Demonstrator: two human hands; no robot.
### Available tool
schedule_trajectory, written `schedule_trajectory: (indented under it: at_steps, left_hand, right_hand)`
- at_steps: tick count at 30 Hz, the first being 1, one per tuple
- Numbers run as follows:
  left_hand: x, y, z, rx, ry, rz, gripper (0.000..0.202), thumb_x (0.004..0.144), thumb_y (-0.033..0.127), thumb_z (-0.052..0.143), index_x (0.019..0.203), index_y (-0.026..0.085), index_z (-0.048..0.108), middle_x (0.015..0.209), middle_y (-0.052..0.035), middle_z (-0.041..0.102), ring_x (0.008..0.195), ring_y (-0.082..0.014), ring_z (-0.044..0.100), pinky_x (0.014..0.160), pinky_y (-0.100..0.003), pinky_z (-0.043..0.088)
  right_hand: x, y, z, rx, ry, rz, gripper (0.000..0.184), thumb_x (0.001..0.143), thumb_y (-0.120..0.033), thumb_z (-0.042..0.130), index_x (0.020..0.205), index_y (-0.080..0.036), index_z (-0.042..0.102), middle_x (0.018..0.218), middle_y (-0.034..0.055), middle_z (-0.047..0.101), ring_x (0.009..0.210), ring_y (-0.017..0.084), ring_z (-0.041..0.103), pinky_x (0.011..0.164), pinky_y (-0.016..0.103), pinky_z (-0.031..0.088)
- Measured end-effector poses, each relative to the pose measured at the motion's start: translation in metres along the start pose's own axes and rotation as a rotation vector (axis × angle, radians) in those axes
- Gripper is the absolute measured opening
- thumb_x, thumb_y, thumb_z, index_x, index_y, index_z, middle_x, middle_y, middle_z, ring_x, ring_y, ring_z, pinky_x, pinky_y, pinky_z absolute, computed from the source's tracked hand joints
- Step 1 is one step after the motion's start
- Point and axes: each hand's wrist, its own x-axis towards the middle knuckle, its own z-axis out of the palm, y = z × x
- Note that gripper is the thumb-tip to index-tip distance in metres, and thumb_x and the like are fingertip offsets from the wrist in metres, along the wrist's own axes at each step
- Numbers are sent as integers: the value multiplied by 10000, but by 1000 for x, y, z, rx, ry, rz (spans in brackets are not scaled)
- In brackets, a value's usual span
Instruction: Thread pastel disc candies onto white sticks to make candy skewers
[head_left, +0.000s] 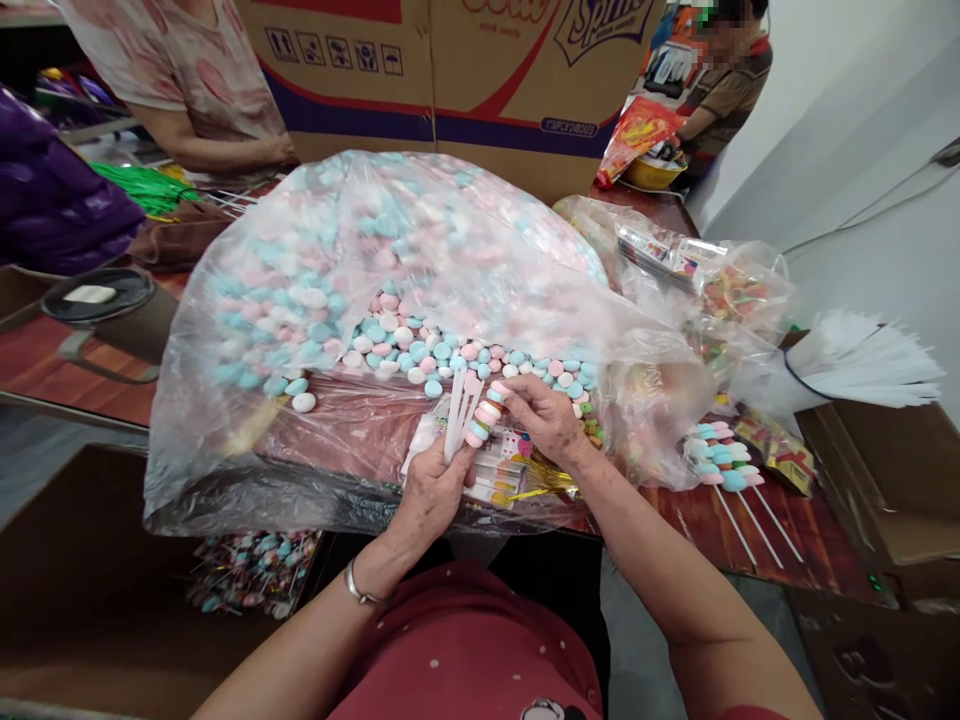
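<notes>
Hands (pixel 435 488) grip white sticks (pixel 454 412) and candy stack (pixel 484 420); plastic bag (pixel 202 425), then carton (pixel 495 95), ahead.

A hand, I'd say, could reach the loose candies (pixel 420 355) from the near side; beyond, the plastic bag (pixel 480 250) drapes across, a carton (pixel 480 95) walls the far edge, a mug (pixel 135 325) blocks the left.

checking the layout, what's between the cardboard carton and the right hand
In the head view, a plastic bag of pink, white and blue candies lies between carton and right hand.
</notes>
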Motion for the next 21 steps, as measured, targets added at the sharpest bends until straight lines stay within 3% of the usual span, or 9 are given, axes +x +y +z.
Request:
schedule_trajectory:
  at_steps: [4, 10, 14, 18, 21]
  left_hand:
    - [0, 2, 1, -7, -5, 3, 314, 836, 428, 583, 622, 197, 565, 504, 32, 508, 459, -112, 400, 456, -240, 298]
    - [0, -2, 0, -30, 11, 39, 348, 834, 427, 598, 582, 193, 545, 515, 27, 496, 478, -106, 398, 455, -233, 292]
    - [0, -3, 1, -155, -2, 20, 380, 822, 469, 636, 587, 183, 549, 517, 29, 508, 443, -84, 383, 423, -218, 279]
    - [0, 8, 2, -275, -34, -59, 413, 802, 539, 668, 629, 180, 558, 482, 38, 514, 358, -68, 369, 367, -213, 258]
    - [1, 14, 5, -255, -30, -50, 431, 788, 550, 691, 617, 175, 564, 458, 39, 497, 356, -71, 392, 362, -210, 262]
  right_hand:
    - [0, 0, -2, -174, -48, -135, 240, 929, -321, 503, 1051, -231, 689, 1006, 54, 738, 853, 165, 671, 796, 298, 522]
    - [-2, 0, 2, -178, -100, -115, 258, 945, -334, 471, 1048, -210, 673, 881, 27, 701, 754, 139, 637, 759, 263, 508]
    - [-4, -4, 11, 156, -115, -9, 320, 917, -378, 571, 1203, -234, 563, 1015, 34, 693, 899, 151, 663, 845, 295, 528]
    - [-2, -14, 19, 626, -61, 159, 836, 760, -384, 788, 1421, -316, 280, 1098, 13, 676, 1027, 163, 660, 895, 336, 552]
    - [1, -20, 19, 721, -62, 214, 800, 727, -367, 820, 1370, -285, 351, 1028, 1, 676, 986, 160, 662, 877, 342, 567]
